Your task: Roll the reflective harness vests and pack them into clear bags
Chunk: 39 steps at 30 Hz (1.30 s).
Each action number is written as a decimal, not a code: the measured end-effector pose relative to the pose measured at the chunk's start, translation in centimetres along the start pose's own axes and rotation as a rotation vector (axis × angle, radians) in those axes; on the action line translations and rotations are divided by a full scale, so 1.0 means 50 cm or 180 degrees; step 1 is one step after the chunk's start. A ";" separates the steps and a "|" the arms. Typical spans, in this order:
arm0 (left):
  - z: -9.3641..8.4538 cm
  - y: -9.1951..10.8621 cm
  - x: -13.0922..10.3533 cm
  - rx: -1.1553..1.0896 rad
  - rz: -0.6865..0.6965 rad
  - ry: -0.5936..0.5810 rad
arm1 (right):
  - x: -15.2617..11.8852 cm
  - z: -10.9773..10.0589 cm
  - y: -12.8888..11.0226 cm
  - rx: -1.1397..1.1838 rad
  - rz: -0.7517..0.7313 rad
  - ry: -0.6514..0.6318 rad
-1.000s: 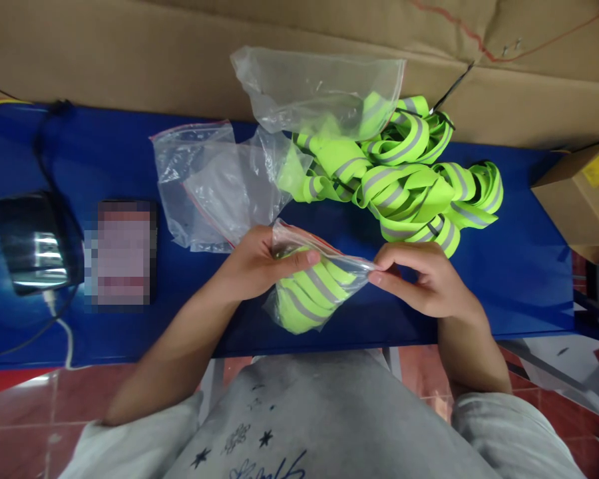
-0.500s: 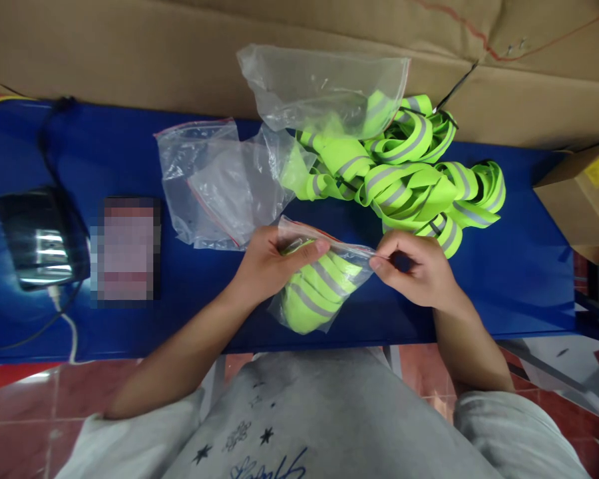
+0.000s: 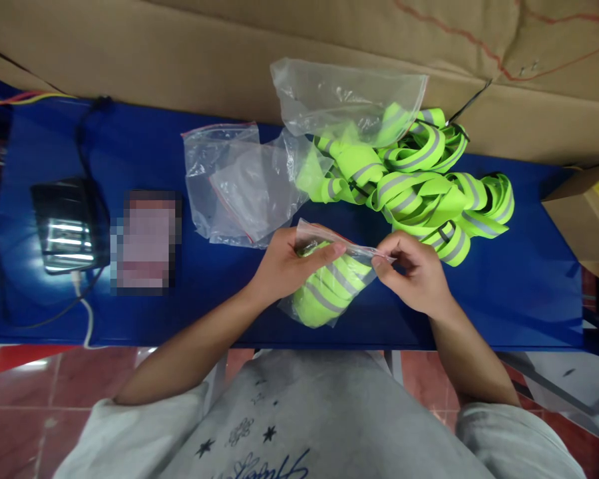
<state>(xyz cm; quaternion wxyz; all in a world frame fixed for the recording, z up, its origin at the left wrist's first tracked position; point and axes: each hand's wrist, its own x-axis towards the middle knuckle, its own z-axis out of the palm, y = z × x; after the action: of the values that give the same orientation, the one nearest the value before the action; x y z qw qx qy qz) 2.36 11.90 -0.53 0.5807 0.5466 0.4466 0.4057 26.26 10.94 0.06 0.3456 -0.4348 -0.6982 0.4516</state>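
Note:
A clear zip bag (image 3: 339, 318) with a red line along its top edge hangs between my hands over the near part of the blue table. Inside it lies a folded neon-yellow reflective strap (image 3: 324, 293) with grey stripes. My left hand (image 3: 292, 263) grips the bag's upper left, its thumb across the front. With thumb and fingertips my right hand (image 3: 409, 269) pinches the right end of the top edge. Beyond the hands lies a heap of similar reflective straps (image 3: 419, 189) with black buckles.
Several clear zip bags (image 3: 244, 179) lie left of the heap, and another bag (image 3: 339, 96) rests over its back. Cardboard (image 3: 204, 60) lines the back of the blue table (image 3: 529, 286). A black device (image 3: 64, 226) with cables and a blurred-out object (image 3: 147, 243) are at left; a cardboard box (image 3: 586, 213) stands at right.
My view has shifted slightly, moving the table's things rightward in the picture. My right hand's pinch is a little closer to my left hand along the bag's top edge.

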 end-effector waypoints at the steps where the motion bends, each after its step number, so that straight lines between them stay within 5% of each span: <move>1: 0.000 0.000 0.000 0.0011 0.0019 -0.0001 | 0.000 0.000 0.001 -0.0013 0.0009 -0.0034; 24: 0.006 -0.018 0.000 -0.0305 -0.0117 -0.0293 | 0.003 0.004 -0.003 -0.0076 0.0230 -0.0161; 28: 0.008 -0.028 -0.002 -0.0831 -0.0160 0.0023 | 0.002 -0.005 -0.005 -0.0108 0.0301 -0.0008; 32: 0.010 -0.034 -0.002 -0.0641 -0.0087 0.0419 | 0.004 -0.011 -0.005 -0.0205 0.0230 -0.0005; 39: 0.012 -0.025 -0.007 -0.0321 0.0139 0.0464 | 0.000 0.004 -0.004 -0.0206 0.0213 0.0169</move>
<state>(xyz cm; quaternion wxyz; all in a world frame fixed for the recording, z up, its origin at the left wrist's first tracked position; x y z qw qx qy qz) 2.84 11.31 -1.77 0.5644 0.4953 0.4547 0.4789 26.05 10.85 0.15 0.3346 -0.4807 -0.6881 0.4284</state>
